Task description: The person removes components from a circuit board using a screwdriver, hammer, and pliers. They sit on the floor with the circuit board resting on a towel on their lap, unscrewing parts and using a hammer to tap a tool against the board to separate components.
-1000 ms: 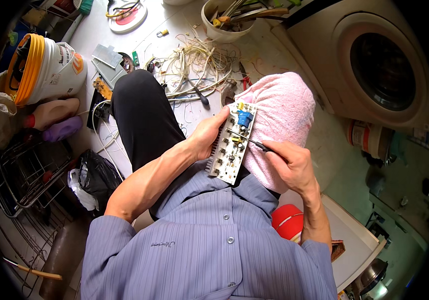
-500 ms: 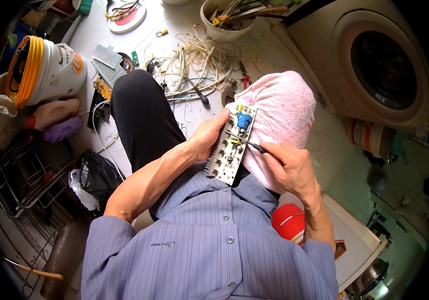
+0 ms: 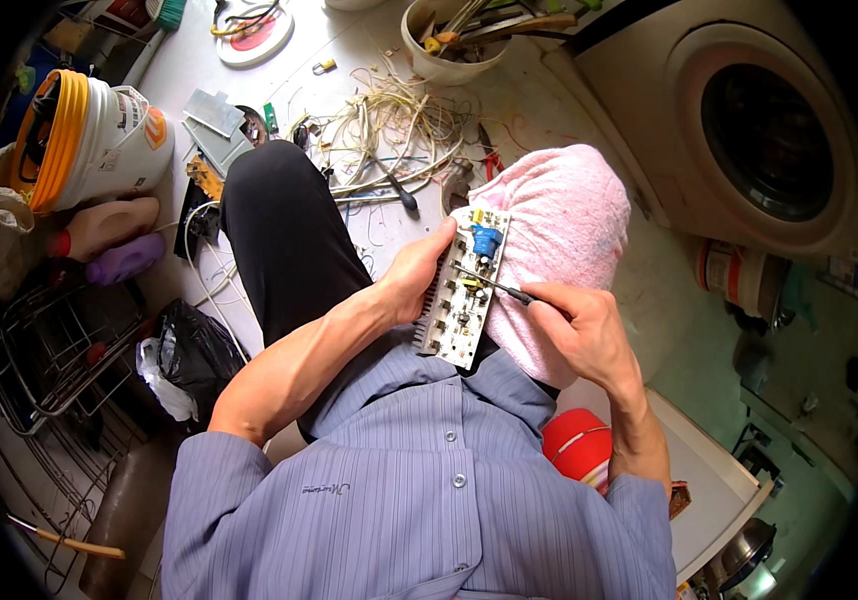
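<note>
My left hand [image 3: 419, 268] is closed on the left edge of a circuit board [image 3: 457, 330], its thumb near the board's far corner. The board carries a blue transformer [image 3: 486, 242], small yellow parts and a row of black components, with a finned heatsink [image 3: 427, 315] along its left side. It rests over my lap, against the pink towel [image 3: 569, 215] on my right thigh. In my right hand [image 3: 589, 335] is a screwdriver [image 3: 514, 293] with a dark handle. Its thin shaft lies across the board, tip among the black components just below the transformer.
Beyond my knees, a tangle of wires [image 3: 399, 125] and another dark-handled screwdriver [image 3: 404, 195] lie on the floor. A tool bucket [image 3: 439, 65] stands past them. At right is a washing machine [image 3: 669, 110]; at left, a white-and-yellow bucket [image 3: 114, 140], a wire rack [image 3: 64, 350] and a black bag [image 3: 199, 350].
The circuit board has shifted very slightly. My right hand has turned a little at the wrist, while the screwdriver tip stays at about the same spot.
</note>
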{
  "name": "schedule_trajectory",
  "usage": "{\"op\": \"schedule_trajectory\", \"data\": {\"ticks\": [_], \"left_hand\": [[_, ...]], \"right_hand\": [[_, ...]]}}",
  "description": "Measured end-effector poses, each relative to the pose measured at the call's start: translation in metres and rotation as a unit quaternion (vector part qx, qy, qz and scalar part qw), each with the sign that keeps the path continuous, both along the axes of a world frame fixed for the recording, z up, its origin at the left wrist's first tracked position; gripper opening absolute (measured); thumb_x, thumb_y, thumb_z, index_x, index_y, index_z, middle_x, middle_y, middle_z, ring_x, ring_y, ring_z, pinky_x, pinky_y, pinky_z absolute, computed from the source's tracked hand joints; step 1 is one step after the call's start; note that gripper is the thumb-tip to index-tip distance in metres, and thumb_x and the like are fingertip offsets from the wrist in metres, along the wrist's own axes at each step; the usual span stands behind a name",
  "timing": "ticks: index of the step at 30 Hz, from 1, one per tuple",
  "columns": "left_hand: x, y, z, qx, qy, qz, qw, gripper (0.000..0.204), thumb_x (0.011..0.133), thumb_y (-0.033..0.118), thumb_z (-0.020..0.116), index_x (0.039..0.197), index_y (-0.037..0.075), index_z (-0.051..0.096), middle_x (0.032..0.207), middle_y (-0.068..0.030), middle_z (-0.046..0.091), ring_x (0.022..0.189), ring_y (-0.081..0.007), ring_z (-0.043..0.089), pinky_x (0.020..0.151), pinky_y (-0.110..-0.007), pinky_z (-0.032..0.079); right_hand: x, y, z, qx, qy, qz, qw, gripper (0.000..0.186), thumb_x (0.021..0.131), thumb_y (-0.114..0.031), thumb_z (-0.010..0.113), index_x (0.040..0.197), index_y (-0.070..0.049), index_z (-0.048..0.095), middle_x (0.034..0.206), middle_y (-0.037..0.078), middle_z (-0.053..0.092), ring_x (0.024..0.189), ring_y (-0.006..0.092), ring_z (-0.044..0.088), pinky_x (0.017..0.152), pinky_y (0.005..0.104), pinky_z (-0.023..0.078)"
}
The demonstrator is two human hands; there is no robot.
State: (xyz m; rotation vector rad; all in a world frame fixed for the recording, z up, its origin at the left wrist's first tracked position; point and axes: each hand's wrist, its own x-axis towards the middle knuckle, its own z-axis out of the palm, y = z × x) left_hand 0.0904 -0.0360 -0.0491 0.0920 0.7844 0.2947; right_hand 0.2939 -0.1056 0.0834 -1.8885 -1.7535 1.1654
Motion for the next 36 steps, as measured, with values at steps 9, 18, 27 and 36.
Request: {"op": "schedule_trajectory", "data": {"ticks": [9, 18, 27, 36], "left_hand": [[0.000, -0.002, -0.007, -0.002, -0.031, 0.007, 0.999, 0.056, 0.110, 0.049, 0.030, 0.127, 0.007, 0.062, 0.106, -0.0104, 0.073, 0.088, -0.0212, 0.073, 0.077, -0.038, 0.063], [0.000, -0.004, -0.009, -0.004, -0.032, 0.006, 0.999, 0.056, 0.110, 0.048, 0.030, 0.129, 0.006, 0.061, 0.107, -0.0104, 0.073, 0.090, -0.0212, 0.074, 0.077, -0.038, 0.063], [0.001, -0.003, 0.001, 0.039, 0.031, -0.029, 0.998, 0.056, 0.109, 0.051, 0.032, 0.124, 0.007, 0.065, 0.104, -0.0089, 0.074, 0.088, -0.0189, 0.073, 0.079, -0.036, 0.061], [-0.003, -0.002, 0.001, 0.034, -0.012, -0.016, 0.999, 0.057, 0.110, 0.050, 0.031, 0.125, 0.006, 0.064, 0.103, -0.0094, 0.074, 0.087, -0.0188, 0.073, 0.079, -0.037, 0.061]], "right_hand": [[0.004, -0.005, -0.004, 0.012, 0.005, -0.012, 1.000, 0.022, 0.089, -0.010, 0.067, 0.107, 0.001, 0.074, 0.093, 0.020, 0.074, 0.080, 0.0307, 0.073, 0.073, 0.0354, 0.056], [0.004, -0.008, -0.006, 0.027, 0.010, -0.004, 1.000, 0.021, 0.088, -0.010, 0.068, 0.106, 0.000, 0.074, 0.093, 0.020, 0.074, 0.081, 0.0322, 0.073, 0.073, 0.0363, 0.056], [0.005, -0.009, -0.011, 0.035, -0.001, 0.010, 0.999, 0.022, 0.089, -0.010, 0.066, 0.107, 0.000, 0.074, 0.090, 0.016, 0.074, 0.079, 0.0246, 0.071, 0.072, 0.0339, 0.055], [0.008, 0.002, -0.005, -0.217, 0.130, -0.112, 0.961, 0.026, 0.096, -0.015, 0.059, 0.112, 0.002, 0.072, 0.070, -0.002, 0.061, 0.062, 0.0053, 0.053, 0.057, 0.0248, 0.043]]}}
